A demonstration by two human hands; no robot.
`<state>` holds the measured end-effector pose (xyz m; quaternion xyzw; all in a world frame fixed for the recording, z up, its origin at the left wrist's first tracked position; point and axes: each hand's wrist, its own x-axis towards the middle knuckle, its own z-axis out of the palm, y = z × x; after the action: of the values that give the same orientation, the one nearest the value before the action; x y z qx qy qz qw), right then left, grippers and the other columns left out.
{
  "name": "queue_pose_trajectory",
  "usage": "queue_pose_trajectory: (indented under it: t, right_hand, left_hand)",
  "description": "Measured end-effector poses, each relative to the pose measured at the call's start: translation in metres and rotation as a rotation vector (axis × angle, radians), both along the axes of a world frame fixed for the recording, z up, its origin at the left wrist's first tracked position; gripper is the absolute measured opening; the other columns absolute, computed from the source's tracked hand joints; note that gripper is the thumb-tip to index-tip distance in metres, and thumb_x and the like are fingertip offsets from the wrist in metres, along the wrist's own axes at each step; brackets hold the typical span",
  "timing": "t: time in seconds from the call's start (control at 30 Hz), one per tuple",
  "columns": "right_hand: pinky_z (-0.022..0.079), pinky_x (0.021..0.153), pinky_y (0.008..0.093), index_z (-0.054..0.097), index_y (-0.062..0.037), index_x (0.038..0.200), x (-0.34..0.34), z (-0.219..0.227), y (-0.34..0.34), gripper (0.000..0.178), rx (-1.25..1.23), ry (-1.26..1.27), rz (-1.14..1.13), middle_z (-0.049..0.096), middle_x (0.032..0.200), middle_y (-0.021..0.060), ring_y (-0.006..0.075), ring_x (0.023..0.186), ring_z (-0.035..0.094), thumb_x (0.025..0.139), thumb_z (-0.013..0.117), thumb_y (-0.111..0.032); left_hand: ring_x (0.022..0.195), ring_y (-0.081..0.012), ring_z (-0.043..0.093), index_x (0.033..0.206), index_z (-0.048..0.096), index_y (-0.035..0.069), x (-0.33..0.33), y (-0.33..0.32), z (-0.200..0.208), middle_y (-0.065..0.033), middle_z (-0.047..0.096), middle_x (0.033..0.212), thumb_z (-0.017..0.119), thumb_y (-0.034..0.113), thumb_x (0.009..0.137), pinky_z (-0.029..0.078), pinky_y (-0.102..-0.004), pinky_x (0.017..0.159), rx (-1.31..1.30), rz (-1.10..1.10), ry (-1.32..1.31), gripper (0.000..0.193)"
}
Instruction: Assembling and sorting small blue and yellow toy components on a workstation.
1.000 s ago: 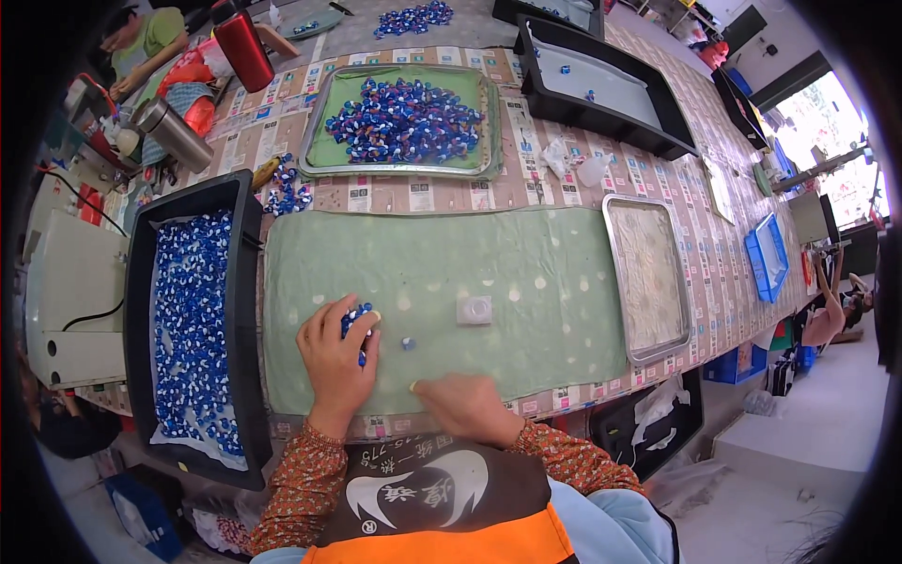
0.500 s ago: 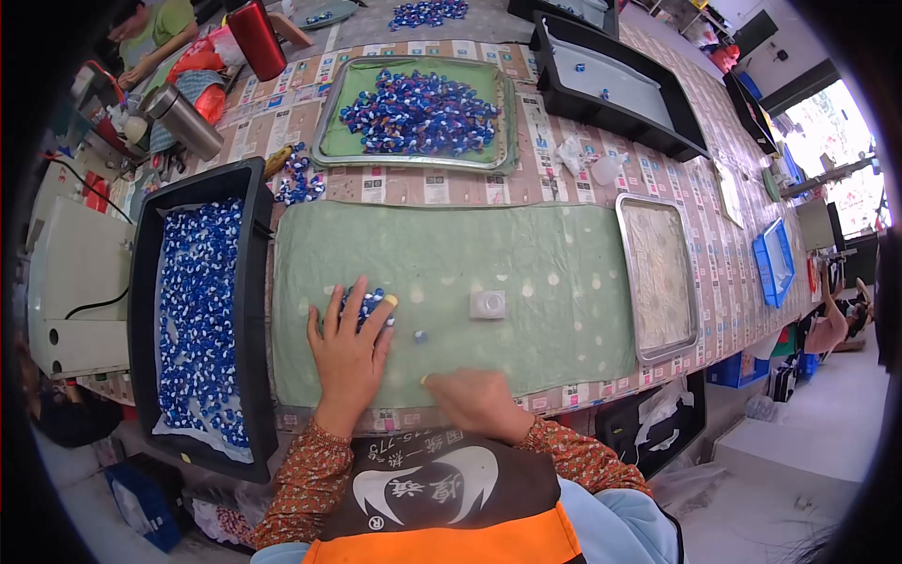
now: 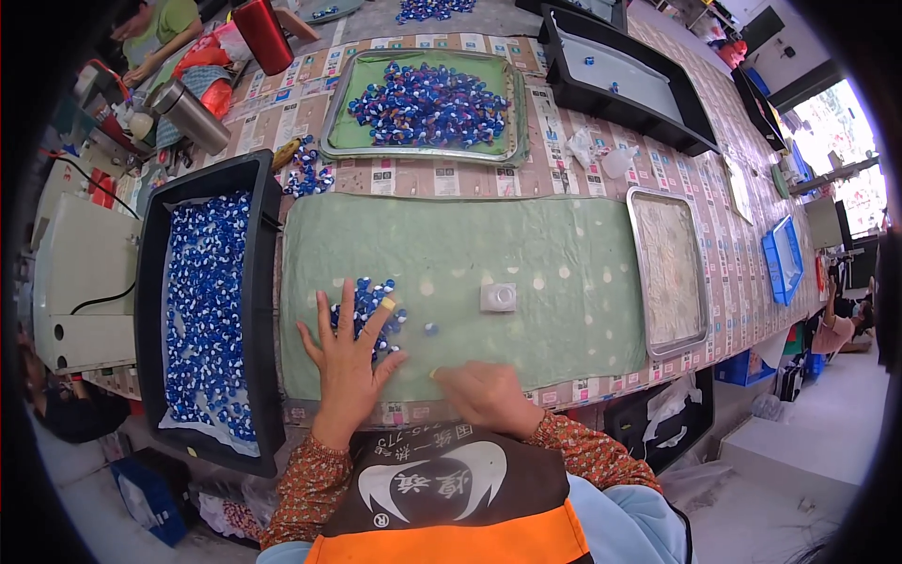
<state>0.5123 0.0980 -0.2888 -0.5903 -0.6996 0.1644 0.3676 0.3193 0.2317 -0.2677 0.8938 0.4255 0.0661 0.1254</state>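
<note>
My left hand (image 3: 346, 371) lies with fingers spread over a small pile of blue-and-white bead-like pieces (image 3: 376, 285) on a green cloth (image 3: 573, 244). Yellow tape wraps one of its fingertips. To the right of the pile, a single blue piece (image 3: 431, 329) sits apart. Close to the cloth's front edge, my right hand (image 3: 489, 393) is closed with its fingers curled under; a yellow-covered fingertip points left. Whatever it may hold is hidden. Farther right on the cloth stands a small whitish, translucent square block (image 3: 498, 298) with a round hollow.
A black bin (image 3: 268, 310) of blue-and-white pieces stands left. Behind the cloth is a metal tray (image 3: 423, 158) of similar pieces, and at right a shallow metal tray (image 3: 703, 282). Another black bin (image 3: 648, 117), a steel flask (image 3: 193, 117) and a red flask (image 3: 263, 38) stand farther back. A co-worker (image 3: 155, 42) sits far left.
My left hand's fingers have spread wider, and more of the pile shows around them. The right hand stays curled near the front edge. The whole view has shifted slightly.
</note>
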Motion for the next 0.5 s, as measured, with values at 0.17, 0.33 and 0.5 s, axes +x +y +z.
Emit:
queue_pose_trajectory:
  t: [0.17, 0.33, 0.5]
  right_hand:
    - [0.044, 0.048, 0.0407, 0.066, -0.0072, 0.106, 0.003, 0.003, -0.004, 0.022, 0.027, 0.072, 0.021, 0.052, 0.063, 0.0072, 0.0271, 0.055, 0.057, 0.085, 0.07, -0.008]
    - [0.041, 0.048, 0.0349, 0.069, -0.0053, 0.099, 0.048, 0.056, -0.006, 0.026, 0.147, 0.047, -0.044, 0.054, 0.064, 0.0085, 0.0274, 0.054, 0.056, 0.075, 0.07, 0.004]
    - [0.046, 0.056, 0.0367, 0.067, -0.0014, 0.098, 0.128, 0.069, 0.069, 0.021, 0.358, -0.134, -0.496, 0.063, 0.081, 0.0107, 0.026, 0.064, 0.06, 0.078, 0.069, 0.005]
  left_hand:
    - [0.151, -0.0435, 0.015, 0.145, 0.052, 0.023, -0.004, 0.002, -0.005, -0.0153, 0.021, 0.166, 0.056, 0.055, 0.095, 0.003, -0.0696, 0.115, -0.004, -0.036, -0.112, 0.06]
    - [0.15, -0.0432, 0.021, 0.141, 0.054, 0.019, -0.025, -0.001, -0.004, -0.0162, 0.03, 0.162, 0.055, 0.045, 0.099, 0.01, -0.0637, 0.117, 0.09, -0.015, -0.222, 0.05]
    - [0.146, -0.043, 0.028, 0.135, 0.057, 0.014, -0.04, -0.015, -0.002, -0.0173, 0.04, 0.156, 0.057, 0.029, 0.098, 0.018, -0.0583, 0.116, 0.137, 0.014, -0.324, 0.04]
